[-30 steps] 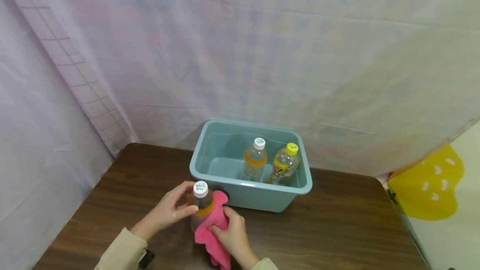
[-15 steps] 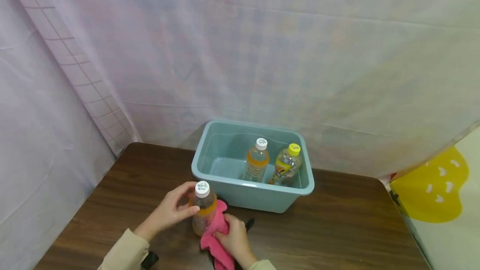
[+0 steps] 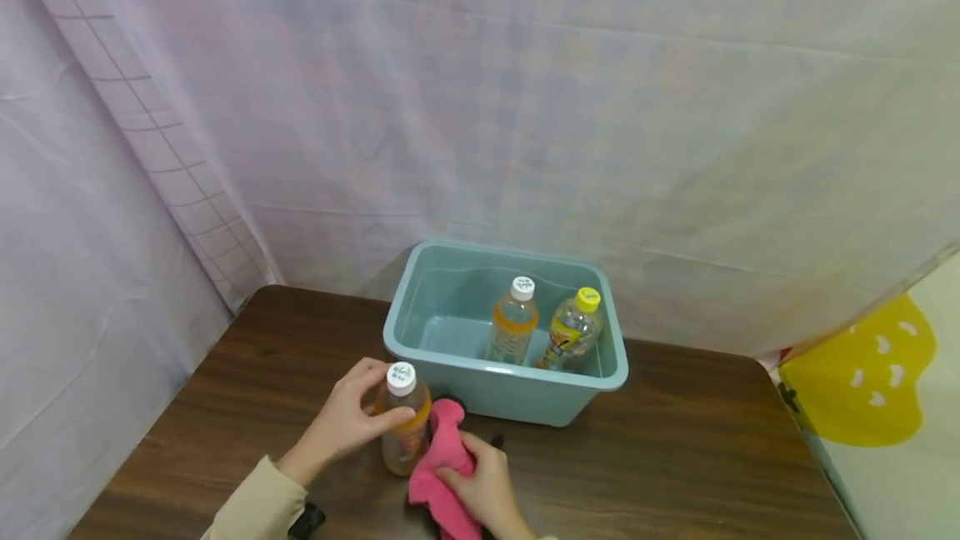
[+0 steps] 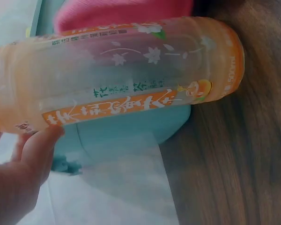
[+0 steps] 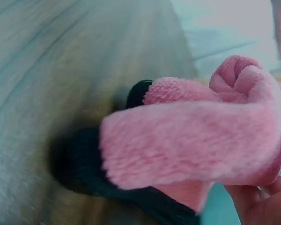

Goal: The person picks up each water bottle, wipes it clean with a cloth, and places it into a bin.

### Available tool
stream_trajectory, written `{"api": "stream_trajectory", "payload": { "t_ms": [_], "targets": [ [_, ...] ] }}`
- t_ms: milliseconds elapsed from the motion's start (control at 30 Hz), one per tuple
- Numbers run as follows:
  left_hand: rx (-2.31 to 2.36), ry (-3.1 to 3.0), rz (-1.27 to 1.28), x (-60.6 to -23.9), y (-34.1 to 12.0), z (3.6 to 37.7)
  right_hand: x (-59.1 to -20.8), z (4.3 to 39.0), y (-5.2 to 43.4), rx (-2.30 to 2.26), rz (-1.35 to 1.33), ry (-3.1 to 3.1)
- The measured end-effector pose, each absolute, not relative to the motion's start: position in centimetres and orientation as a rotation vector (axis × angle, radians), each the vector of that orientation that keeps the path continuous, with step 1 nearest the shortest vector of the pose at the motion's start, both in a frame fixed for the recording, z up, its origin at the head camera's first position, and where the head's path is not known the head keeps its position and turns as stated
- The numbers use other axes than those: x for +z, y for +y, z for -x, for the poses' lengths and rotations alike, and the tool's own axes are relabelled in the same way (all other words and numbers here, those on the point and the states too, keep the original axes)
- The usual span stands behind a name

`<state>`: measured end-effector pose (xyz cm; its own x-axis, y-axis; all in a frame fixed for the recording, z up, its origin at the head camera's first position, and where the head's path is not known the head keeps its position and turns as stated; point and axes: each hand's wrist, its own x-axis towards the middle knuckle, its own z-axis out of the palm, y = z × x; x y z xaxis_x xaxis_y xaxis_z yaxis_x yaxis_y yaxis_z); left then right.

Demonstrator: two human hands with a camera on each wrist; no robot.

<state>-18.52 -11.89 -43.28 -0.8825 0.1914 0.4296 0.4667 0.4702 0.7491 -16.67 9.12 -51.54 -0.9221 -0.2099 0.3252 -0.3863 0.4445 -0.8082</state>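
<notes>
My left hand grips a clear plastic bottle round its upper part, thumb in front. The bottle has a white cap with dark writing and an orange-printed label. I cannot tell whether its base touches the table. In my right hand a pink fluffy cloth is pinched between thumb and fingers, just right of the bottle. The right wrist view shows the folded pink cloth close up, with the fingers at its right edge and blurred black material beside it.
A blue-green plastic basin stands behind the hands. In it are a white-capped bottle and a yellow-capped bottle. The brown wooden table ends at a pale curtain. A yellow shape is at the right.
The cloth and right hand have shifted right and slightly nearer, from against the bottle's side to just beside it. The bottle stays in the left hand, with more of its label showing.
</notes>
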Motion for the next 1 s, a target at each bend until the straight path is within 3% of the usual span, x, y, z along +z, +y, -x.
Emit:
{"api": "stream_trajectory", "payload": {
  "t_ms": [333, 733, 1000],
  "targets": [
    [-1.707, -2.427, 0.605, -42.8, -12.6, 18.8, -47.6, 16.4, 10.3, 1.513, -0.57, -2.304],
    [-1.668, -2.48, 0.883, -41.9, -13.5, 19.7, -43.5, 17.6, 8.9, 1.459, -0.661, -2.33],
    [-1.339, -2.552, 1.0, -41.6, -14.2, 20.2, -42.1, 18.1, 7.9, 1.434, -0.756, -2.285]
  ]
}}
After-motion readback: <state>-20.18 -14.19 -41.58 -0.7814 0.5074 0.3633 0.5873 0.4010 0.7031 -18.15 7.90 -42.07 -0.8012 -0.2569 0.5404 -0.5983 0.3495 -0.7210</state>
